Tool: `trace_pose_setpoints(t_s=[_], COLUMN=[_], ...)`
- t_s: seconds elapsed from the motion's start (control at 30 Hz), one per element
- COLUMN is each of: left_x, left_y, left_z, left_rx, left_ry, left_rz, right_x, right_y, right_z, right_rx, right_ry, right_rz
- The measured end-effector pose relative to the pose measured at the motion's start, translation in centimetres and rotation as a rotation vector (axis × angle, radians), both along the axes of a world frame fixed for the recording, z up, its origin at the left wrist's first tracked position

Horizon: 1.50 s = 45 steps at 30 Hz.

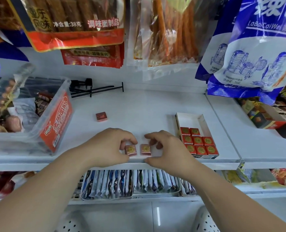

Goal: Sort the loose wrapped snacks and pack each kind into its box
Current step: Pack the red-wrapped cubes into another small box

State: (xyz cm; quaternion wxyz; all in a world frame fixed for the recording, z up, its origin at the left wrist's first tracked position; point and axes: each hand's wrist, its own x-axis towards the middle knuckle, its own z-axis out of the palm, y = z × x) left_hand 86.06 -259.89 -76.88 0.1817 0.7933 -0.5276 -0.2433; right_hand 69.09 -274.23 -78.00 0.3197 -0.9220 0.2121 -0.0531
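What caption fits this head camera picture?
Left hand and right hand pinch red wrapped squares beside a part-filled box on a shelf.

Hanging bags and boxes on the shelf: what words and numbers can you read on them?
"重庆风味": red hanging bag.
"净含量:38克": same bag.
"调味面制品": same bag.
"LoBaiCaiWe", cut off: blue hanging bag.
Too blurred to read: red label on the clear tub.
Unreadable gold marks: wrapped red squares in the box.

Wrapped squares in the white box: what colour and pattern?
Red squares with a round gold emblem on top; head view.
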Motion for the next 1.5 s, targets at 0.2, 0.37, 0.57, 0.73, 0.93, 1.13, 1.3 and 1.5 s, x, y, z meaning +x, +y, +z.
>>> trace_pose_setpoints(t_s=[0.2, 0.37, 0.57, 0.73, 0.93, 1.13, 1.3, 1.5], left_x=[0.65, 0.70, 0.42, 0.80, 0.70, 0.59, 0.50, 0.55], left_y=[-0.30, -0.40, -0.38, -0.17, -0.26, -0.41, -0.37, -0.36], left_z=[-0.20, -0.58, -0.48, -0.40, -0.73, -0.67, -0.53, -0.32], left_rx=[0.023, -0.002, -0.011, 0.000, -0.030, -0.031, -0.031, -0.021], left_ry=[0.072, 0.083, 0.064, 0.090, 0.060, 0.049, 0.037, 0.023], left_rz=[-0.020, 0.001, 0.025, -0.001, 0.032, 0.046, 0.058, 0.049], right_x=[0.46, 0.82, 0.64, 0.49, 0.59, 0.53, 0.83, 0.62], right_y=[-0.33, -0.47, -0.26, -0.67, -0.65, -0.37, -0.64, -0.76], right_z=[0.01, -0.13, 0.24, 0.57, 0.52, 0.59, 0.02, 0.43], right_rx=[0.029, 0.000, -0.055, -0.049, -0.042, -0.102, -0.115, -0.233], right_ry=[0.004, -0.001, 0.014, 0.063, 0.061, 0.051, -0.002, 0.094], right_rz=[0.056, 0.074, 0.058, 0.090, 0.046, 0.111, 0.074, 0.074])
